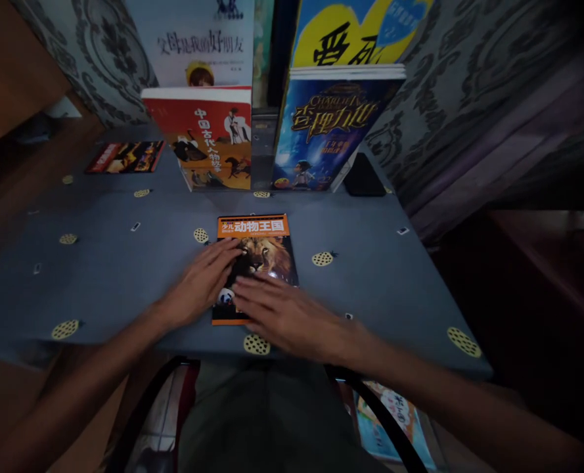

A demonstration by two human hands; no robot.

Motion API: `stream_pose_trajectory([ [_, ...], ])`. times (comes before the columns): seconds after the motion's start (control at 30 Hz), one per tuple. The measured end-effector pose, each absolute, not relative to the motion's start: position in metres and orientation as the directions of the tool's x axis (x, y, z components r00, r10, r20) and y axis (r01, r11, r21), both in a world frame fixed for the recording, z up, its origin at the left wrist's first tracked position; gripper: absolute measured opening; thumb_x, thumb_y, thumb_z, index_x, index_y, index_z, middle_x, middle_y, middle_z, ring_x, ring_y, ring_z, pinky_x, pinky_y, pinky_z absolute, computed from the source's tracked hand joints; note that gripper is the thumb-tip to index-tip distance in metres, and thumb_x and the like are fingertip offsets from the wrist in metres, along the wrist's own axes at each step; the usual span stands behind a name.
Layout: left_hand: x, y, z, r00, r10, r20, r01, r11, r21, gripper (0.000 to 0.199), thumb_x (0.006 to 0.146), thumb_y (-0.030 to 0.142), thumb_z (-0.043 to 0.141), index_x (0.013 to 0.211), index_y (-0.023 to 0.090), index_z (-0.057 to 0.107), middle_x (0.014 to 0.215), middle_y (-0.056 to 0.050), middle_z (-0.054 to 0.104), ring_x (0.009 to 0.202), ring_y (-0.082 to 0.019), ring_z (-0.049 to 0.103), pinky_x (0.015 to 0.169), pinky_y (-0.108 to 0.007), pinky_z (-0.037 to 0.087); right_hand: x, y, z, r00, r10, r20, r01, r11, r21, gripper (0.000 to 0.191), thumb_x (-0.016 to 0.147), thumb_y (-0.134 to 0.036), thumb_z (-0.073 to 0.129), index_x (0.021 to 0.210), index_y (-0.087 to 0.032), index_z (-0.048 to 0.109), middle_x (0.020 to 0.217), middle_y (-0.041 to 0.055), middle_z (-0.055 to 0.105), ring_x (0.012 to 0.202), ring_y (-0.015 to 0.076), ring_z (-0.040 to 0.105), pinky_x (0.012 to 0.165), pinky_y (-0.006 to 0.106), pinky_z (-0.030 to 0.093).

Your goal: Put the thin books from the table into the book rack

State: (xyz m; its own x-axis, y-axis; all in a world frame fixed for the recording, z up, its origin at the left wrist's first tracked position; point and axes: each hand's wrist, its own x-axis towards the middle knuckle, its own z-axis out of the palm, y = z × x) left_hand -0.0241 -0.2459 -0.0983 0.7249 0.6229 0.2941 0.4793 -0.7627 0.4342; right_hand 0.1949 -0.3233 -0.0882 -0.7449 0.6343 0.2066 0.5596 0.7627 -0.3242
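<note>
A small book with a lion on its orange and black cover [268,256] lies closed on the table [138,276], near its front edge. Across the book's left side rests my left hand [203,279], fingers stretched out flat over the cover. My right hand [279,307] lies over the lower part of the same book, its fingers extended toward the left and slightly blurred. Neither hand grips anything. Part of the lower cover is hidden beneath my right hand.
Upright books stand at the back, among them a red-orange one [213,141] and a blue one [328,135]. A dark phone [364,177] lies right of them. Another small book [124,157] lies at the back left. Below the table's right front is a light-blue book [395,427].
</note>
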Motion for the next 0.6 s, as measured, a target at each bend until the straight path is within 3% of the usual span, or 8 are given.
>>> stream_pose_trajectory([
  [0.1,-0.026,-0.244,-0.1,0.727,0.622,0.292,0.479,-0.763,0.433,0.036,0.103,0.02,0.036,0.136,0.018,0.051,0.149,-0.013,0.053,0.142,-0.021,0.046,0.118,-0.048,0.04,0.175,-0.331,-0.083,-0.837,0.516,0.184,0.446,0.837,-0.316,0.038,0.103,-0.029,0.046,0.134,-0.011,0.059,0.146,0.0131,0.057,0.144,0.0232,0.044,0.122,0.045,0.034],
  [0.2,-0.027,-0.243,-0.102,0.731,0.615,0.297,0.476,-0.77,0.424,0.036,0.103,0.021,0.037,0.136,0.02,0.052,0.149,-0.011,0.054,0.142,-0.02,0.047,0.119,-0.048,0.039,0.169,-0.335,-0.082,-0.861,0.483,0.159,0.425,0.856,-0.294,0.043,0.103,-0.032,0.048,0.14,-0.01,0.053,0.15,0.0107,0.053,0.146,0.0232,0.04,0.124,0.043,0.031],
  [0.4,-0.027,-0.244,-0.104,0.73,0.615,0.298,0.499,-0.777,0.383,0.036,0.103,0.021,0.036,0.135,0.02,0.053,0.149,-0.011,0.055,0.141,-0.02,0.047,0.119,-0.049,0.039,0.181,-0.347,-0.093,-0.847,0.495,0.194,0.438,0.856,-0.273,0.05,0.101,-0.031,0.052,0.144,-0.006,0.047,0.154,0.0146,0.048,0.148,0.0232,0.036,0.128,0.045,0.022],
  [0.6,-0.027,-0.244,-0.106,0.733,0.61,0.301,0.51,-0.785,0.352,0.037,0.103,0.02,0.036,0.136,0.019,0.052,0.148,-0.011,0.055,0.141,-0.02,0.048,0.118,-0.049,0.04,0.203,-0.362,-0.085,-0.803,0.578,0.145,0.503,0.788,-0.354,0.046,0.101,-0.03,0.053,0.142,-0.009,0.05,0.155,0.0154,0.047,0.149,0.0219,0.035,0.126,0.044,0.024],
])
